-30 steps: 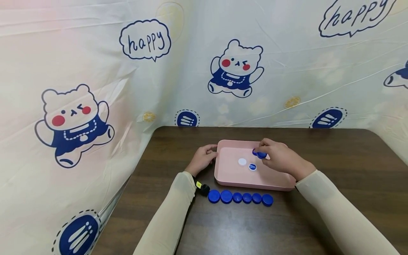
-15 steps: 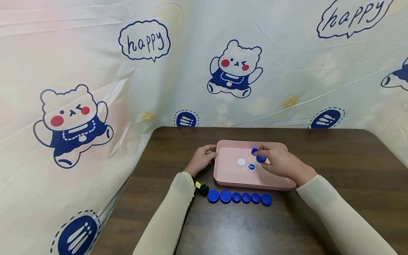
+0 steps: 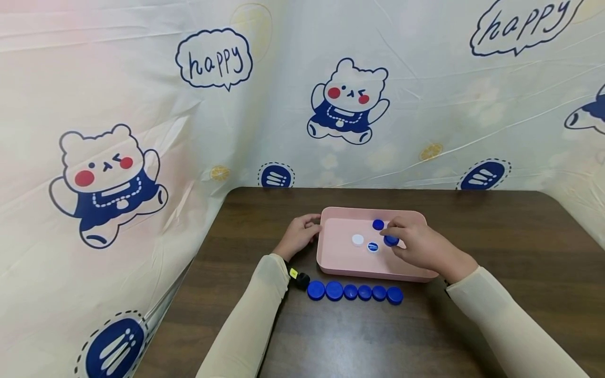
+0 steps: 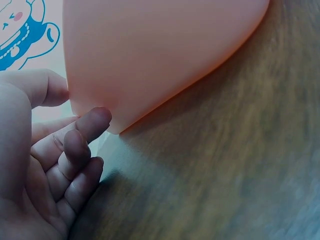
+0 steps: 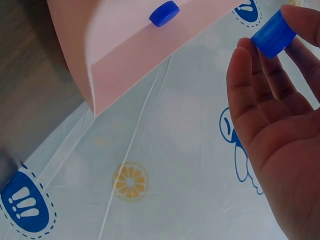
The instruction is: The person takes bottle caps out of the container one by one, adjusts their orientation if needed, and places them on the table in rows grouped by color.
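Note:
In the head view, my right hand [image 3: 423, 244] is over the right half of a pink tray [image 3: 340, 265], pinching a blue bottle cap [image 3: 390, 240]. The right wrist view shows this held cap [image 5: 274, 35] on its side between thumb and fingertips. Another blue cap [image 3: 378, 224] lies near the tray's back wall. Farther left in the tray are a white disc [image 3: 357, 240] and a white-rimmed blue cap with a printed top [image 3: 373, 247]. My left hand [image 3: 298, 236] holds the tray's left side, with curled fingers [image 4: 97, 122] against its outer wall.
Several blue caps [image 3: 350, 292] form a row on the brown table [image 3: 340, 336] in front of the tray. A black object with a yellow tag [image 3: 301, 280] is by the left wrist. A printed curtain [image 3: 283, 105] hangs behind the table.
My right hand, with the blue cap pinched in it, has come nearer and slightly right, away from the cap by the back wall. My left hand stays at the tray's side.

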